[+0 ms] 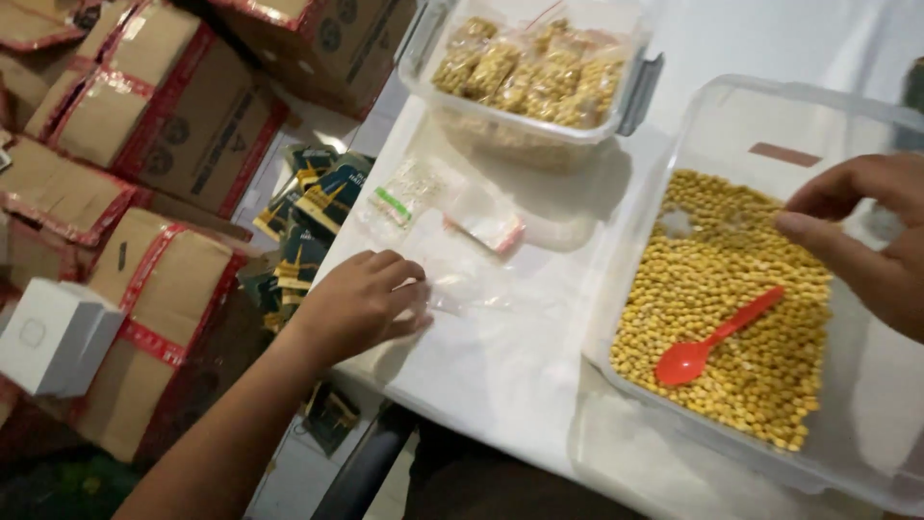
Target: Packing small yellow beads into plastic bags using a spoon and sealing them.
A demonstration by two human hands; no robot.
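Observation:
My left hand (361,300) rests on the white table (500,366), fingertips pressing on a clear empty plastic bag (462,284). My right hand (866,236) hovers over a clear plastic tub (760,125) of yellow beans (722,318), fingers apart and holding nothing. A red plastic spoon (717,337) lies on the beans below that hand. More small clear zip bags (443,202) lie farther back on the table.
A second clear tub (525,120) at the back holds several filled bean packets (534,67). Taped cardboard boxes (173,116) are stacked to the left, with a white box (53,337) and dark printed pouches (313,212) beside the table's left edge.

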